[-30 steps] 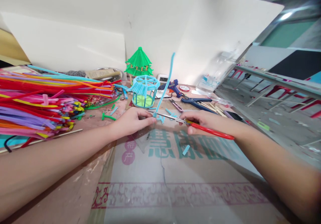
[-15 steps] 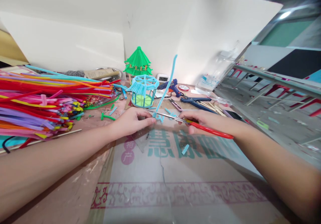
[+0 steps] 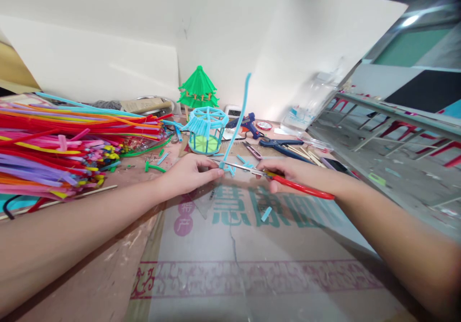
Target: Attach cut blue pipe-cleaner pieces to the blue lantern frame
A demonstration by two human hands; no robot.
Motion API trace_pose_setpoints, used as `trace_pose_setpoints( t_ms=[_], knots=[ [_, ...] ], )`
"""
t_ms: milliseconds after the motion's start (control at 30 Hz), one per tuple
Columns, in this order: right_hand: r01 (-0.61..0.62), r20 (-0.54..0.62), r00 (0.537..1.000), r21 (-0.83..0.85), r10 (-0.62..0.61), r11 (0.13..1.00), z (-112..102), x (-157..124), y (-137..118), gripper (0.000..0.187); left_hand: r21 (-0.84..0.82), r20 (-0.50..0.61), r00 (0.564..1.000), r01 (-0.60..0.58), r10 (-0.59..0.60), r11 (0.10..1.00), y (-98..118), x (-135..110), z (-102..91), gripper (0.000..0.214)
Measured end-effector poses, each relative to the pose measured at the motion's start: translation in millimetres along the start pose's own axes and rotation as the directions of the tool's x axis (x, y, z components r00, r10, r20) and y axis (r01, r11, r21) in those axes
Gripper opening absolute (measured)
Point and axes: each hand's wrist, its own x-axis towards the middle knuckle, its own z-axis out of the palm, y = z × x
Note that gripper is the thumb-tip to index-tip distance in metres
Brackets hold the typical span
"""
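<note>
My left hand (image 3: 189, 171) pinches the lower end of a long light-blue pipe cleaner (image 3: 237, 119), which rises up and to the right. My right hand (image 3: 288, 173) grips red-handled scissors (image 3: 284, 181); their metal blades point left and meet the pipe cleaner near my left fingertips. Several short blue cut pieces (image 3: 267, 214) lie on the printed cardboard sheet (image 3: 252, 245) under both hands. Just behind stands a small light-blue pipe-cleaner pavilion (image 3: 208, 130), with a green one (image 3: 199, 90) further back.
A big pile of multicoloured pipe cleaners (image 3: 65, 144) fills the left. A blue glue gun (image 3: 248, 124), blue pliers (image 3: 279, 145), a utility knife (image 3: 253, 151) and wooden sticks (image 3: 308, 156) lie at the back right. White boards (image 3: 252, 38) stand behind. The bench edge drops off right.
The free upper end of the blue pipe cleaner has swayed slightly. Both hands and the scissors stay almost where they were.
</note>
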Motion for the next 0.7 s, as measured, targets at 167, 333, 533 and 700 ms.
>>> trace_pose_setpoints(
  t_ms=[167,333,533,700],
  knots=[
    [0.002,0.002,1.0,-0.01,-0.002,1.0,0,-1,1,0.038,0.008,-0.013,1.0,0.002,-0.002,1.0,0,0,0.1,0.026],
    [0.003,-0.015,1.0,-0.021,-0.003,1.0,0,0,-5,0.037,0.001,-0.016,1.0,-0.017,0.017,1.0,2,1,-0.1,0.026],
    [-0.048,0.013,0.999,-0.059,0.048,0.997,-1,2,-10,0.032,-0.001,-0.029,1.0,-0.01,0.01,1.0,5,1,0.0,0.027],
    [-0.024,0.0,1.0,-0.087,0.025,0.996,1,0,-4,0.037,0.007,-0.02,0.999,0.035,-0.035,0.999,3,0,0.5,0.03]
  ],
)
